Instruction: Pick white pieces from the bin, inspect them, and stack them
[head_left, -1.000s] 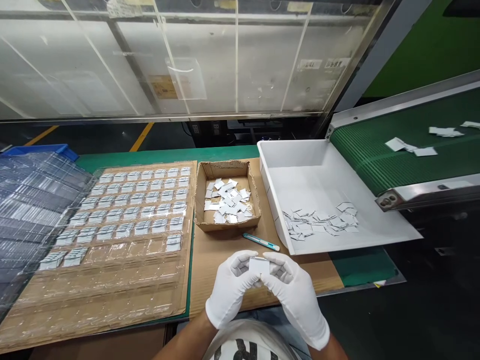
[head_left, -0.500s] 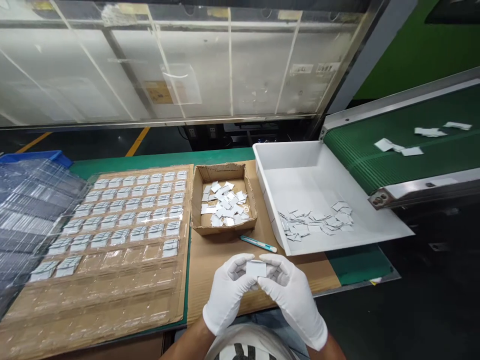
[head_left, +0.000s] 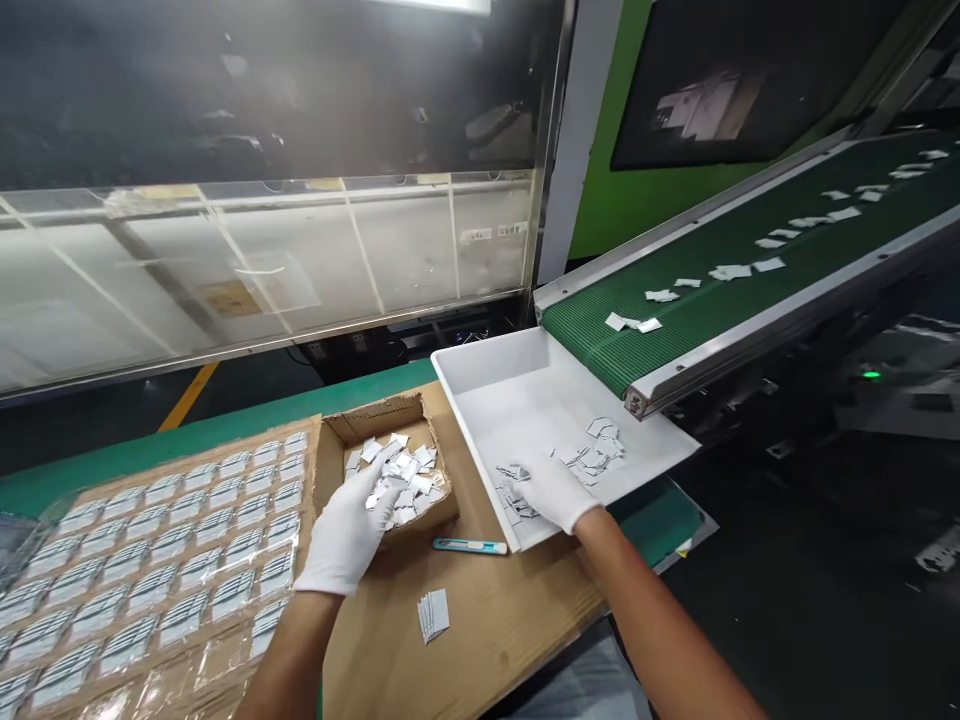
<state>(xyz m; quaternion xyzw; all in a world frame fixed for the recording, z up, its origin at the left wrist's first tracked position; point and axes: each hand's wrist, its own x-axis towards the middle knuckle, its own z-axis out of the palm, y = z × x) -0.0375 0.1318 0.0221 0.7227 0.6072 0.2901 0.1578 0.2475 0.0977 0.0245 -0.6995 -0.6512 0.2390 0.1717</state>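
The gloved left hand [head_left: 346, 530] is reaching, fingers loosely spread and gripping nothing visible, into the box [head_left: 390, 470] of chips [head_left: 401, 480], while the right hand [head_left: 551, 490] is pressing flat on chips in the tray [head_left: 480, 385], grip unclear.

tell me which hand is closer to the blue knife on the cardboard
Left. The left hand reaches into the cardboard box just left of and above the knife; the right hand is in the white tray, slightly farther off.

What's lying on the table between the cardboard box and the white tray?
In the head view, a teal utility knife lies on the brown cardboard sheet, near the front corners of the cardboard box and white tray.
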